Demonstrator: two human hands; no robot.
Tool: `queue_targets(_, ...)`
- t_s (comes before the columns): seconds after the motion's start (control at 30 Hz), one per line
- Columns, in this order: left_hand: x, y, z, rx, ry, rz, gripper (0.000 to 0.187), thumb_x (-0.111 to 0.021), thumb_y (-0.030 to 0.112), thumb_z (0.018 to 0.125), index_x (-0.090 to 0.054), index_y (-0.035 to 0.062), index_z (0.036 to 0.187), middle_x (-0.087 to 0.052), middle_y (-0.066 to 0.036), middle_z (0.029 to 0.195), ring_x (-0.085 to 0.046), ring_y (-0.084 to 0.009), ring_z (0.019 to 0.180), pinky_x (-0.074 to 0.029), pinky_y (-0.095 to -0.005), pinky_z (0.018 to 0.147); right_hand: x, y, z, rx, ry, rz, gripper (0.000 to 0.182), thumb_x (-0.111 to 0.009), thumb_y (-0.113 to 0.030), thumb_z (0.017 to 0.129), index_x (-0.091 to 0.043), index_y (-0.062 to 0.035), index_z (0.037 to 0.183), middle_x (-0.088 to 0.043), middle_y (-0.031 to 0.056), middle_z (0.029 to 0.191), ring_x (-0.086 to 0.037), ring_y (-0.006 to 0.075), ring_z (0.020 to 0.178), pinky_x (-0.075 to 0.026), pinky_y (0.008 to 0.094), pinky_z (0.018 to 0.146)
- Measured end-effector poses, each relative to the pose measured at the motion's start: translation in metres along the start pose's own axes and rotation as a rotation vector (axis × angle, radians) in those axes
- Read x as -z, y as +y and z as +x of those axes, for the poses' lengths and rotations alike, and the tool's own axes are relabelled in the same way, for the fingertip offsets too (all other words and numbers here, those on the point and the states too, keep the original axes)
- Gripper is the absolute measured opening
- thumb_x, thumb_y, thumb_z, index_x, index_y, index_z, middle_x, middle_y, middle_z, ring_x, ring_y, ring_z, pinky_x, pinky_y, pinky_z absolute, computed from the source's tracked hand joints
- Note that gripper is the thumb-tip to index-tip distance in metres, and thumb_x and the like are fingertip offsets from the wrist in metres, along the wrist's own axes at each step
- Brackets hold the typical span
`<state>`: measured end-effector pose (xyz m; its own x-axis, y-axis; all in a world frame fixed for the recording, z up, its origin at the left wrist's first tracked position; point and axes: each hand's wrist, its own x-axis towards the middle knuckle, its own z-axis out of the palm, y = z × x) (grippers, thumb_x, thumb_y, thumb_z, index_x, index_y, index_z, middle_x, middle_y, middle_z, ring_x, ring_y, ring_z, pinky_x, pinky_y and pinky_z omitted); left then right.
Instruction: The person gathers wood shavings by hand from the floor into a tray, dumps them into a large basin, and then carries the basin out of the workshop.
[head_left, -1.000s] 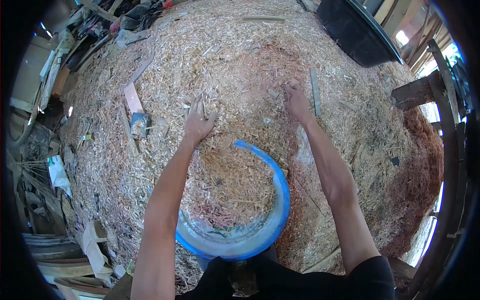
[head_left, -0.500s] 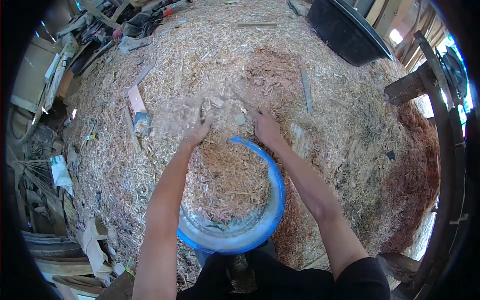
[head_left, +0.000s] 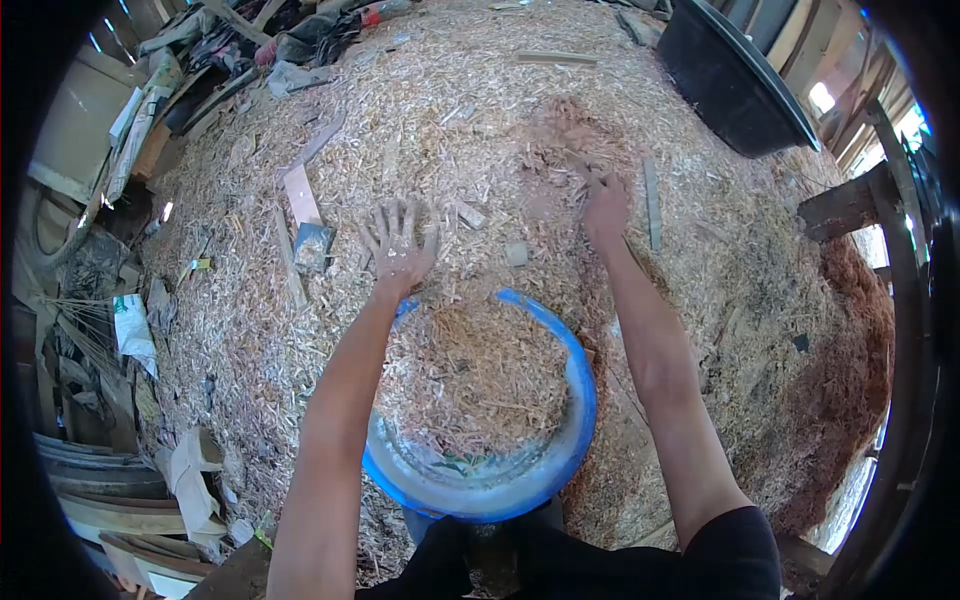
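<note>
Broadly, a bed of wood shavings [head_left: 250,370] covers the ground, with a black tub [head_left: 735,80] standing on it at the far right, well apart from both hands. Nearer is the blue-rimmed basin [head_left: 587,400], close in front of the person's legs [head_left: 435,560] — probably placed there so that both arms can reach past it. Shavings lie inside it and run over part of its far rim; whether that stretch is buried or broken away, I cannot tell.

Both arms stretch forward, the left forearm crossing over the basin's left side, the right passing outside it. Just beyond the rim, the left hand [head_left: 402,250] is palm down, fingers fanned apart, pale specks on its back; that flat spread would suit loose material better than a pinch. Farther out, the right hand [head_left: 605,205] bends its fingers down into the shavings beside a reddish patch [head_left: 575,125]. Its fingertips are blurred — I cannot tell whether that grip is closed on anything. A narrow wood strip [head_left: 653,205] lies just right of it, a dark block [head_left: 313,247] sits left of the left hand, and a small pale chip [head_left: 517,253] rests between the hands.
</note>
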<state>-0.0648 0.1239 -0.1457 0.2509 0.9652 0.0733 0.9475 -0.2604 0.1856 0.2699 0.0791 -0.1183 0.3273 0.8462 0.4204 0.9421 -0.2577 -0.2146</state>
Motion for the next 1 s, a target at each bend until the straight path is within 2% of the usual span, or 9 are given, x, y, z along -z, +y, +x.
queue_targets(0.13,0.006,0.003,0.012,0.076,-0.029,-0.227,0.062,-0.04,0.05,0.095,-0.038,0.0111,0.144,-0.034,-0.012,0.151,-0.016,-0.0321,0.145,-0.005,-0.051,0.117,-0.037,-0.046,0.003,0.211,-0.061,0.103,0.031,-0.054,0.0,0.079,-0.064,-0.0085,0.107,-0.057,0.0141,0.109,-0.055,0.0355,0.105,-0.047,0.0432,0.089)
queue_targets(0.17,-0.011,-0.007,0.022,0.019,0.103,-0.349,0.056,-0.039,0.046,0.096,-0.041,0.0114,0.14,-0.043,-0.014,0.144,-0.037,-0.0296,0.136,-0.024,-0.0487,0.112,-0.04,-0.059,0.0,0.209,-0.074,0.109,0.031,-0.054,0.0,0.079,-0.064,-0.0085,0.107,-0.057,0.0141,0.109,-0.055,0.0355,0.105,-0.047,0.0432,0.089)
queue_targets(0.2,0.011,-0.002,0.027,0.023,0.096,-0.344,0.056,-0.039,0.046,0.096,-0.041,0.0114,0.14,-0.043,-0.014,0.144,-0.037,-0.0296,0.136,-0.024,-0.0487,0.112,-0.039,-0.071,0.0,0.224,-0.131,0.134,0.031,-0.054,-0.001,0.079,-0.064,-0.0087,0.107,-0.057,0.0142,0.108,-0.055,0.0352,0.105,-0.047,0.0428,0.089)
queue_targets(0.27,0.056,0.01,0.034,0.456,-0.289,-1.94,0.052,-0.041,0.037,0.097,-0.039,0.0021,0.136,-0.049,-0.016,0.137,-0.054,-0.0325,0.12,-0.039,-0.0479,0.104,-0.035,-0.082,-0.004,0.234,-0.194,0.151,0.031,-0.055,-0.001,0.078,-0.064,-0.009,0.107,-0.058,0.0142,0.107,-0.055,0.0349,0.105,-0.048,0.0425,0.088)
queue_targets(0.3,0.064,0.006,0.039,0.548,-0.295,-2.259,0.045,-0.041,0.028,0.098,-0.038,-0.0004,0.133,-0.052,-0.02,0.131,-0.063,-0.0324,0.104,-0.052,-0.0423,0.088,-0.035,-0.086,-0.006,0.251,-0.186,0.16,0.032,-0.054,0.0,0.079,-0.064,-0.0096,0.107,-0.058,0.0142,0.106,-0.055,0.0339,0.105,-0.048,0.0423,0.087)
queue_targets(0.43,0.047,-0.004,0.054,0.974,-0.174,-2.145,0.036,-0.045,0.023,0.098,-0.042,0.0028,0.128,-0.058,-0.018,0.121,-0.063,-0.0317,0.102,-0.057,-0.0349,0.075,-0.031,-0.093,-0.003,0.223,-0.288,0.167,0.035,-0.052,0.0,0.078,-0.065,-0.0085,0.109,-0.057,0.0156,0.097,-0.057,0.0351,0.099,-0.049,0.0436,0.088)
queue_targets(0.53,0.034,0.009,0.036,0.63,-0.203,-1.487,0.035,-0.045,0.023,0.095,-0.049,0.0026,0.123,-0.058,-0.02,0.119,-0.064,-0.0333,0.096,-0.054,-0.0407,0.082,0.002,-0.106,-0.014,0.273,-0.424,0.21,0.037,-0.055,0.001,0.076,-0.066,-0.0086,0.11,-0.059,0.016,0.099,-0.058,0.0353,0.1,-0.048,0.0438,0.09)
queue_targets(0.63,-0.011,0.016,0.002,0.012,0.185,-0.621,0.036,-0.055,0.026,0.089,-0.056,0.0085,0.121,-0.061,-0.019,0.112,-0.06,-0.0321,0.1,-0.046,-0.0406,0.09,-0.028,-0.093,-0.034,0.351,-0.456,0.377,0.037,-0.054,0.003,0.074,-0.067,-0.0068,0.108,-0.061,0.0173,0.108,-0.057,0.035,0.107,-0.048,0.0417,0.092)
queue_targets(1.0,0.007,0.022,-0.053,-0.058,0.154,-0.716,0.045,-0.058,0.029,0.09,-0.052,0.009,0.129,-0.056,-0.019,0.122,-0.053,-0.0358,0.112,-0.041,-0.0425,0.098,0.013,-0.078,-0.065,0.358,-0.508,0.479,0.035,-0.049,0.007,0.07,-0.067,0.0006,0.099,-0.062,0.0198,0.115,-0.057,0.0369,0.11,-0.046,0.0401,0.098)
